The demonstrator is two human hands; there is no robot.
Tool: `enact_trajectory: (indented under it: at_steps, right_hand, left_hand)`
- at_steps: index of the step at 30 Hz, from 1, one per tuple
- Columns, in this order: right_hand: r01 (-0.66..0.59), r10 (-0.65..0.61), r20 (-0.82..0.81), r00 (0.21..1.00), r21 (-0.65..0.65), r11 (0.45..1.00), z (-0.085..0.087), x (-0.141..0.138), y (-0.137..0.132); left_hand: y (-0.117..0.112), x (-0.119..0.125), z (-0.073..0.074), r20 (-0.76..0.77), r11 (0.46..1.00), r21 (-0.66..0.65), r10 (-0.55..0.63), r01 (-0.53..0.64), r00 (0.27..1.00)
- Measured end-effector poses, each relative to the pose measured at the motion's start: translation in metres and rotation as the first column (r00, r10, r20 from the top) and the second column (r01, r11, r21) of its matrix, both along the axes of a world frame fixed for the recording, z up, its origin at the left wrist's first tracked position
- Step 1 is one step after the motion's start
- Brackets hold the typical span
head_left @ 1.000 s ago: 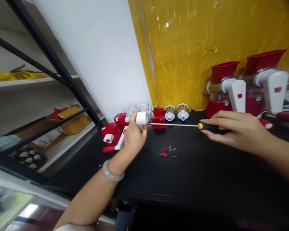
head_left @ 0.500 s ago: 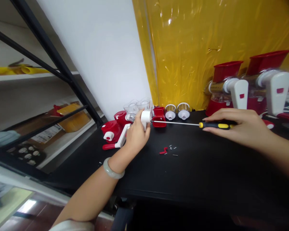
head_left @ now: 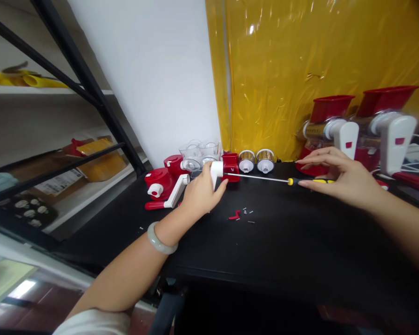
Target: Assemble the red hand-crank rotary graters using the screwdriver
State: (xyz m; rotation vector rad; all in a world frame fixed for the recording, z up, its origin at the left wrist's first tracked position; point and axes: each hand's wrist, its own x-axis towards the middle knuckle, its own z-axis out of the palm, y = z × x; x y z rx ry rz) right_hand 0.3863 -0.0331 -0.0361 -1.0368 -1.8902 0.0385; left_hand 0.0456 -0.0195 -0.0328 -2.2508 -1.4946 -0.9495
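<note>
Left hand (head_left: 200, 193) is clenched around a white part (head_left: 216, 171), held just above the black bench (head_left: 282, 251). Right hand (head_left: 338, 179) grasps the screwdriver (head_left: 265, 178) by its handle, tip meeting the white part. Loose screws (head_left: 247, 215) lie between the hands.

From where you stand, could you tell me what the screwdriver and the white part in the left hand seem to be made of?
The screwdriver: thin shaft looks like bright bare steel, it glints silver; the black-and-yellow handle is probably moulded plastic or rubber. The white part in the left hand: likely glossy moulded plastic, smooth and evenly white.
</note>
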Motion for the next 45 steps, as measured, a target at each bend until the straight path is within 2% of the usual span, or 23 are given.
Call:
enact_trajectory:
  at_steps: [4, 7, 11, 13, 17, 23, 26, 29, 37, 45]
  right_hand:
    - [0.020, -0.019, -0.027, 0.999, 0.041, 0.999, -0.004, 0.001, 0.003]
    - [0.040, -0.037, -0.091, 0.995, 0.033, 0.999, -0.005, 0.001, 0.005]
    - [0.080, -0.094, -0.229, 0.969, -0.070, 0.994, -0.005, 0.001, 0.007]
    - [0.034, -0.089, -0.380, 0.921, -0.149, 0.988, -0.004, -0.001, 0.007]
    - [-0.117, -0.066, -0.661, 0.747, -0.229, 0.966, 0.000, -0.007, 0.004]
    - [-0.098, -0.095, -0.778, 0.622, -0.198, 0.975, 0.001, -0.014, 0.004]
    - [-0.032, -0.093, -0.769, 0.633, -0.145, 0.989, -0.004, -0.014, 0.009]
    - [0.031, -0.134, -0.730, 0.670, -0.153, 0.988, -0.007, -0.013, 0.011]
    - [0.011, -0.124, -0.637, 0.761, -0.178, 0.984, -0.005, -0.006, 0.005]
    - [-0.125, -0.141, -0.746, 0.651, -0.289, 0.949, 0.007, -0.013, -0.001]
  left_hand:
    - [0.000, 0.001, 0.000, 0.071, 0.998, -0.046, -0.029, 0.032, 0.997]
    - [0.000, 0.002, 0.000, 0.101, 0.995, -0.096, -0.005, 0.015, 0.995]
    - [-0.002, 0.002, -0.001, -0.003, 0.984, -0.173, 0.048, -0.047, 0.999]
    - [-0.004, 0.003, 0.000, -0.080, 0.974, -0.210, 0.067, -0.083, 0.995]
    - [-0.007, 0.005, 0.002, -0.165, 0.952, -0.270, 0.099, -0.142, 0.981]
    - [-0.007, 0.006, 0.002, -0.168, 0.951, -0.285, 0.078, -0.124, 0.983]
    - [-0.007, 0.005, 0.002, -0.167, 0.951, -0.281, 0.085, -0.130, 0.982]
    - [-0.006, 0.005, 0.001, -0.170, 0.951, -0.277, 0.090, -0.136, 0.981]
    - [-0.007, 0.007, -0.001, -0.174, 0.950, -0.289, 0.066, -0.115, 0.983]
    - [-0.009, 0.009, 0.000, -0.180, 0.942, -0.316, 0.055, -0.111, 0.982]
